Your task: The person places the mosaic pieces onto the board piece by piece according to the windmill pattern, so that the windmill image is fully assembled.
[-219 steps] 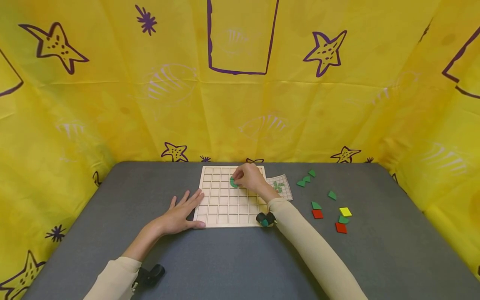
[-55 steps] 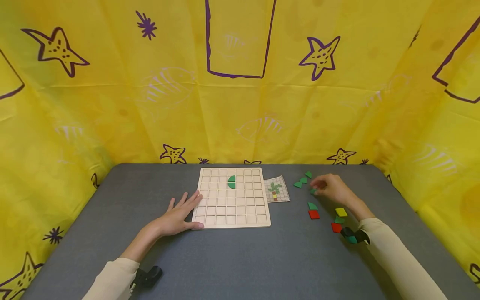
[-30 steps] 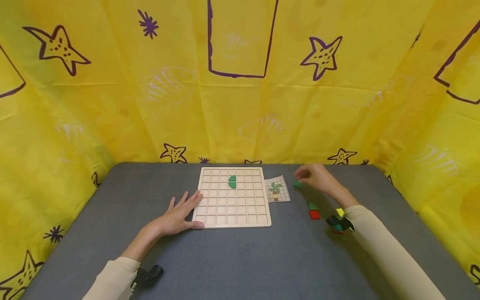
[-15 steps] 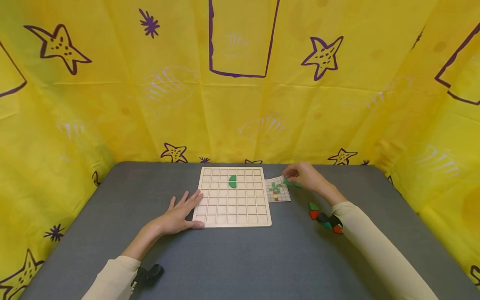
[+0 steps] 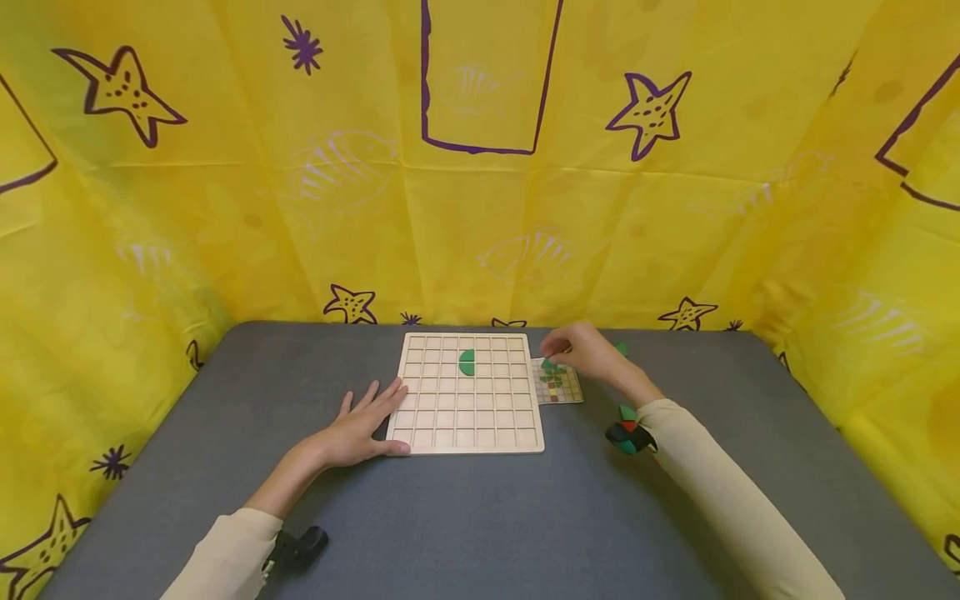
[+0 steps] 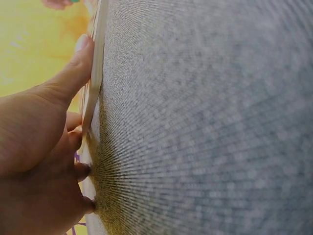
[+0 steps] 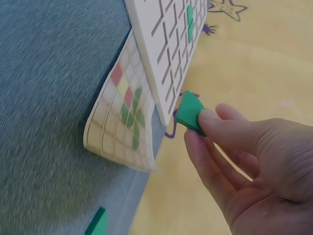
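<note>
Right hand [image 5: 590, 353] pinches green quarter-circle tile [image 7: 190, 111] right of mid-frame grid board [image 5: 484, 421]; spread left hand [image 5: 354, 431] touches board's left edge.

Loud yellow backdrop [image 5: 480, 200] vs. muted grey table [image 5: 465, 525]
Purple starfish [image 5: 123, 90] outlines and pale striped fish [image 5: 345, 167] up top, light wood board [image 5: 465, 421] with a square grid, gridded card [image 7: 105, 129] printed green, red and yellow, wedge piece [image 7: 190, 111] solid green, sleeve [image 5: 720, 483] plain cream.

Spreading the bare left hand [image 5: 357, 432] wide, with thumb [image 5: 393, 449] apart from fingers [image 5: 386, 400]! And, to its right, pinching with the bare right hand [image 5: 588, 352], out ahead of the cream-sleeved right forearm [image 5: 723, 483].
</note>
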`<state>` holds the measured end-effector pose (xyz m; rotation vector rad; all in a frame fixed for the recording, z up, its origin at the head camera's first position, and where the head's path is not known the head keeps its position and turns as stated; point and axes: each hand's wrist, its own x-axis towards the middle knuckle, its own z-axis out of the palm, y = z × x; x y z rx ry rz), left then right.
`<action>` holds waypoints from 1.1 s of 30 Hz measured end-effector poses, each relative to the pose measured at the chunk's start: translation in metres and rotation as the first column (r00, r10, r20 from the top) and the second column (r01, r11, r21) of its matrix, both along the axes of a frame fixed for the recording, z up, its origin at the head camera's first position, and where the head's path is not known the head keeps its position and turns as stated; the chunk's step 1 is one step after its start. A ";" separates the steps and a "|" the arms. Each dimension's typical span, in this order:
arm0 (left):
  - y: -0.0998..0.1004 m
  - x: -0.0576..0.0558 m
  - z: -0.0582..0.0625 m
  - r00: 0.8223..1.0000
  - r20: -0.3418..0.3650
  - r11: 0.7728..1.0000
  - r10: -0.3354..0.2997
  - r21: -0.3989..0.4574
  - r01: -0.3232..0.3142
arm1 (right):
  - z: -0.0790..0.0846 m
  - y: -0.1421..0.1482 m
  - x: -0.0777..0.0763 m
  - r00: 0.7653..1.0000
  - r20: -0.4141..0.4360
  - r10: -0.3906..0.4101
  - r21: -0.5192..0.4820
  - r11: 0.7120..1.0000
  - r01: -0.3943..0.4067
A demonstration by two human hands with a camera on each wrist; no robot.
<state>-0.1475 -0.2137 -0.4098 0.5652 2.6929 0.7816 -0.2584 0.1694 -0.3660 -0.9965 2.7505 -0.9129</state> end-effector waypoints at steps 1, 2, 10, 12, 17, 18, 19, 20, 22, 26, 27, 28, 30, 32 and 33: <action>0.000 0.000 0.000 1.000 -0.001 1.000 -0.002 0.000 0.002 | 0.000 -0.002 0.000 1.000 0.004 -0.001 0.000 1.000 0.001; 0.000 0.000 0.000 1.000 -0.001 1.000 -0.003 -0.002 0.003 | -0.001 -0.004 -0.001 1.000 0.010 -0.005 -0.001 1.000 0.005; -0.001 0.000 0.000 1.000 0.000 1.000 -0.016 -0.006 0.016 | -0.004 -0.021 -0.004 0.999 0.051 0.014 -0.024 1.000 -0.013; -0.002 0.000 0.000 1.000 0.003 1.000 -0.015 -0.002 0.015 | -0.005 -0.027 -0.005 0.998 0.056 0.023 -0.029 0.999 -0.021; -0.002 0.001 -0.001 1.000 0.006 1.000 -0.009 0.000 0.009 | -0.007 -0.041 -0.005 0.996 0.074 0.043 -0.041 0.998 -0.040; -0.002 0.001 -0.001 1.000 0.006 1.000 -0.010 0.000 0.010 | -0.007 -0.044 -0.005 0.996 0.082 0.042 -0.039 0.998 -0.038; -0.002 0.001 -0.001 1.000 0.007 1.000 -0.010 0.001 0.010 | -0.007 -0.046 -0.005 0.995 0.087 0.040 -0.036 0.999 -0.037; -0.002 0.001 -0.001 1.000 0.009 1.000 -0.011 0.003 0.011 | -0.008 -0.049 -0.006 0.995 0.095 0.033 -0.033 0.999 -0.030; -0.001 0.001 -0.001 1.000 0.008 1.000 -0.009 0.005 0.009 | -0.008 -0.053 -0.006 0.995 0.100 0.030 -0.022 0.999 -0.027; -0.001 0.001 -0.001 1.000 0.007 1.000 -0.002 0.000 0.002 | -0.010 -0.062 -0.008 0.993 0.110 0.033 -0.019 0.999 -0.031; -0.001 0.001 0.000 1.000 0.007 1.000 -0.001 -0.003 0.001 | -0.010 -0.063 -0.008 0.993 0.113 0.038 -0.021 0.999 -0.036; -0.001 0.001 0.000 1.000 0.007 1.000 -0.001 -0.007 0.001 | -0.011 -0.065 -0.008 0.993 0.114 0.043 -0.024 0.999 -0.041; 0.000 0.001 0.001 1.000 0.008 1.000 -0.002 -0.005 0.002 | -0.013 -0.069 -0.010 0.992 0.120 0.045 -0.024 0.999 -0.042; 0.000 0.001 0.001 1.000 0.009 1.000 -0.003 -0.003 0.003 | -0.014 -0.072 -0.010 0.991 0.123 0.047 -0.021 0.999 -0.045; 0.000 0.001 0.002 1.000 0.010 1.000 -0.002 -0.003 0.002 | -0.015 -0.074 -0.011 0.991 0.128 0.047 -0.024 0.999 -0.044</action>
